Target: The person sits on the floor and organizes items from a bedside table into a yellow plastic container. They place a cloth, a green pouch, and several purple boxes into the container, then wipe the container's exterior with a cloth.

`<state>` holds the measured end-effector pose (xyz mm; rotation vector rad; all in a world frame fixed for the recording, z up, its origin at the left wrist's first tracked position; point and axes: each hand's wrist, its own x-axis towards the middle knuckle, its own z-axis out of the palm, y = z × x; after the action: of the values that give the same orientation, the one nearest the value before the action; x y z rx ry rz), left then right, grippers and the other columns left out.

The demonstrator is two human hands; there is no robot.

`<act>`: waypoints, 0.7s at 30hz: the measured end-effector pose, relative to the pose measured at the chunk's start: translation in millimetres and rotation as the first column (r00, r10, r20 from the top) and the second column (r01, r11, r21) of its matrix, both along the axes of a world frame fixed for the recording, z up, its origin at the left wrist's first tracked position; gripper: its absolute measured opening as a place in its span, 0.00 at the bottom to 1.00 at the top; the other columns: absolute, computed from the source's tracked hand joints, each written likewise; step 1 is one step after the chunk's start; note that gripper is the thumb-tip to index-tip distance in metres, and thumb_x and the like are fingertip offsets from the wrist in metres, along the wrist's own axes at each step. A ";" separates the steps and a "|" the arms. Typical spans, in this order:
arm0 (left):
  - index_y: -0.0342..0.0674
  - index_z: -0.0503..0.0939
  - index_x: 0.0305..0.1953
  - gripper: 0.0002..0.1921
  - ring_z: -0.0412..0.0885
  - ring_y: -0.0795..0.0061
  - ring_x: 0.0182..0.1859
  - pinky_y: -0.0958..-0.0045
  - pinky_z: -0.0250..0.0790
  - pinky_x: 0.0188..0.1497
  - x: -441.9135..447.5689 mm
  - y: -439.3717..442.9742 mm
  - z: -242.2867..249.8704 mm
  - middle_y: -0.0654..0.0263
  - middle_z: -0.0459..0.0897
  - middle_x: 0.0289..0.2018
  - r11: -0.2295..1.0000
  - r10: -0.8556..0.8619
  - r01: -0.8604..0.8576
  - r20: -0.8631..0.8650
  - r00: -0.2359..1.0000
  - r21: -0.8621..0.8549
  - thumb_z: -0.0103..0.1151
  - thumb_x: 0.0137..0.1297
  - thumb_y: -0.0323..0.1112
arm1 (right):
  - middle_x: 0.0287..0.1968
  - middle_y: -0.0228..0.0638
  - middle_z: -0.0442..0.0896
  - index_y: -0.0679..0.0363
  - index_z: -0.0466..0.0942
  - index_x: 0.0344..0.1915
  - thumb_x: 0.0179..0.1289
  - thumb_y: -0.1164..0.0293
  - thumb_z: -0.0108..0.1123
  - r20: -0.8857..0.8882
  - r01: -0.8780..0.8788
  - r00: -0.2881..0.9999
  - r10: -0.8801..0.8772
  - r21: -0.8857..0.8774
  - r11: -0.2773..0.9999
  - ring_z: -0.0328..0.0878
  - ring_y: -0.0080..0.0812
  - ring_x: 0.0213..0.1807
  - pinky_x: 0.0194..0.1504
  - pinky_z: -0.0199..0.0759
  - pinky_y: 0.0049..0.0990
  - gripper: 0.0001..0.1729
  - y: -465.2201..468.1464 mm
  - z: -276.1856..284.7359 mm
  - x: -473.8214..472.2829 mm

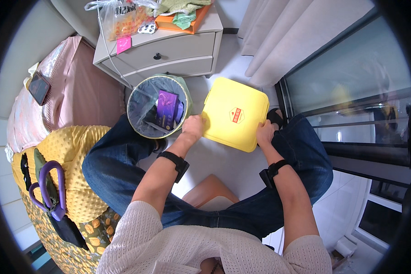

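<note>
A yellow plastic box (231,106) with rounded corners and a printed red label on its lid is between my two hands. My left hand (194,126) grips its left side close to the near corner. On the opposite side, my right hand (265,133) holds the right edge. The fingers of both hands are partly hidden by the box. Just left of my left hand stands a round waste bin (132,118) with a clear liner. Inside the bin lies a purple printed carton (167,106) among other rubbish.
A two-drawer nightstand (188,48) stands ahead, bearing a plastic bag (118,20) and an orange box (176,25). To the left, a bed with a yellow blanket (85,144) carries a phone (39,88) and a purple-handled object (49,185). Curtains (277,37) and a glass door (349,75) border the right.
</note>
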<state>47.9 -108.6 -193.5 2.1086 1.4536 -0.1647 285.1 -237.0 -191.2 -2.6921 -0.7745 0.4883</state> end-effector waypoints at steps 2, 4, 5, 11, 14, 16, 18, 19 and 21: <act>0.38 0.81 0.41 0.16 0.82 0.51 0.45 0.57 0.75 0.49 0.9 -0.7 4.2 0.50 0.84 0.39 1.000 -0.009 0.009 -0.024 1.000 -0.010 0.52 0.67 0.45 | 0.47 0.58 0.74 0.67 0.72 0.46 0.65 0.66 0.55 0.002 -0.019 1.000 0.019 -0.027 0.999 0.75 0.59 0.49 0.49 0.71 0.47 0.16 -5.8 -5.0 1.0; 0.39 0.81 0.42 0.16 0.82 0.51 0.45 0.58 0.75 0.49 1.0 -1.6 7.0 0.50 0.84 0.40 1.000 -0.025 0.025 -0.036 0.999 -0.001 0.51 0.68 0.45 | 0.47 0.58 0.74 0.67 0.72 0.46 0.64 0.67 0.55 0.005 -0.014 1.000 0.014 -0.038 0.999 0.75 0.59 0.49 0.49 0.71 0.47 0.16 -10.3 -10.0 0.9; 0.38 0.81 0.41 0.16 0.82 0.50 0.44 0.57 0.75 0.48 1.1 -1.8 7.5 0.49 0.84 0.38 1.000 -0.027 0.027 -0.019 0.999 0.007 0.51 0.68 0.45 | 0.47 0.58 0.74 0.67 0.73 0.45 0.64 0.67 0.56 0.001 -0.020 1.000 0.020 -0.025 0.999 0.75 0.59 0.49 0.49 0.71 0.47 0.16 -11.3 -12.1 1.0; 0.38 0.79 0.40 0.15 0.82 0.46 0.40 0.52 0.74 0.46 1.6 -1.5 1.3 0.46 0.83 0.34 0.999 -0.022 0.020 0.032 0.999 0.042 0.52 0.67 0.45 | 0.45 0.57 0.74 0.67 0.74 0.41 0.61 0.68 0.58 -0.013 -0.026 1.000 0.026 0.044 0.999 0.74 0.57 0.48 0.50 0.70 0.46 0.13 -14.5 -25.6 9.3; 0.37 0.76 0.39 0.14 0.81 0.44 0.40 0.51 0.72 0.45 -3.9 -0.3 0.5 0.45 0.82 0.34 1.000 -0.010 0.007 0.140 0.990 0.021 0.54 0.66 0.44 | 0.41 0.53 0.75 0.66 0.75 0.35 0.58 0.68 0.62 0.021 -0.016 1.000 0.014 0.082 0.996 0.75 0.52 0.44 0.46 0.70 0.43 0.12 -19.7 -36.2 15.9; 0.37 0.74 0.39 0.13 0.80 0.43 0.40 0.51 0.72 0.44 -9.0 0.6 3.0 0.45 0.82 0.34 1.000 0.016 -0.014 0.235 0.972 -0.010 0.55 0.65 0.42 | 0.33 0.49 0.78 0.66 0.74 0.27 0.56 0.68 0.65 0.116 -0.052 0.992 0.039 0.117 0.992 0.77 0.46 0.37 0.39 0.70 0.40 0.12 -26.9 -41.3 18.8; 0.38 0.73 0.39 0.12 0.79 0.43 0.41 0.51 0.71 0.44 -13.1 6.0 7.8 0.46 0.81 0.33 1.000 0.001 0.001 0.245 0.969 -0.010 0.56 0.64 0.41 | 0.27 0.43 0.77 0.65 0.74 0.25 0.56 0.68 0.66 0.047 -0.088 0.996 0.080 0.208 0.974 0.75 0.38 0.31 0.35 0.69 0.36 0.13 -33.8 -42.2 19.8; 0.38 0.72 0.39 0.12 0.79 0.43 0.41 0.51 0.71 0.44 -14.1 9.7 10.6 0.46 0.81 0.33 1.000 -0.003 0.004 0.240 0.971 -0.003 0.57 0.64 0.40 | 0.24 0.40 0.77 0.65 0.74 0.24 0.56 0.68 0.67 -0.034 -0.050 0.998 0.058 0.203 0.978 0.74 0.35 0.28 0.32 0.68 0.34 0.13 -36.9 -41.1 18.6; 0.39 0.72 0.39 0.11 0.79 0.44 0.42 0.51 0.70 0.44 -13.2 18.3 16.7 0.46 0.81 0.35 1.000 0.006 -0.005 0.229 0.974 -0.007 0.57 0.64 0.39 | 0.21 0.34 0.74 0.65 0.74 0.24 0.56 0.69 0.67 -0.262 0.001 0.962 0.072 0.272 0.962 0.71 0.29 0.25 0.30 0.66 0.30 0.13 -45.1 -34.1 14.7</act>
<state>34.7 -90.2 -176.8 2.0425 1.3205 0.0745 299.8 -282.1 -225.4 -2.3035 -0.7518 0.6877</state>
